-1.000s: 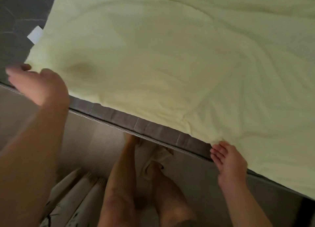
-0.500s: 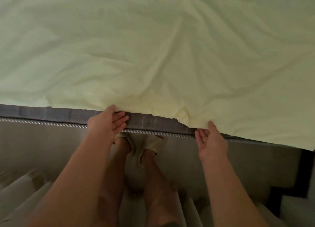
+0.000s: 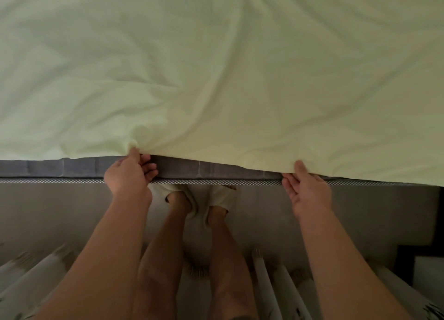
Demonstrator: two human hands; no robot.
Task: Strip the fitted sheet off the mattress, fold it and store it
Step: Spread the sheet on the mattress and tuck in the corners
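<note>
Head view: left hand (image 3: pixel 129 175) now pinching sheet (image 3: pixel 216 79) hem; right hand (image 3: pixel 310 190) grip wide, perhaps touching hem.

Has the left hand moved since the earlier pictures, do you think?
Yes: the left hand moved right along the mattress edge to pinch the sheet.

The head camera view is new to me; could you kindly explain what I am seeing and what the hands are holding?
There is no machine: a person wears one camera on the head, looking down at their own hands. A pale yellow fitted sheet covers a grey mattress, whose edge shows below it. The left hand pinches a bunch of the sheet's edge with its fingers. The right hand is open, thumb touching the sheet's edge, gripping nothing. Below are the person's legs and light slippers.
</note>
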